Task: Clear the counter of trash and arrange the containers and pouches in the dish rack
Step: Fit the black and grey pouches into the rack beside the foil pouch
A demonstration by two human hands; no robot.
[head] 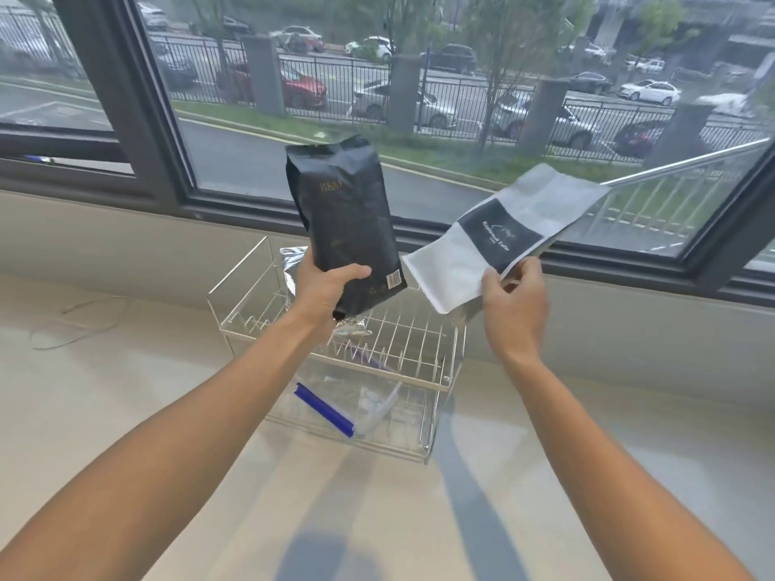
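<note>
My left hand (pixel 323 287) grips the lower part of a black pouch (pixel 346 220) and holds it nearly upright above the wire dish rack (pixel 436 385). My right hand (pixel 516 299) pinches the near edge of a flat white pouch (pixel 499 236) with a dark label, tilted up to the right over the rack's right side. A silver foil pouch (pixel 293 262) stands in the rack's upper tier behind my left hand, partly hidden. On the lower tier lies a clear bag with a blue strip (pixel 325 408).
The rack stands on a pale counter (pixel 167 392) below a wide window with a dark frame (pixel 159 132). A thin loop of cord (pixel 79 325) lies on the counter at the left. Shadows of my arms fall on the counter near me.
</note>
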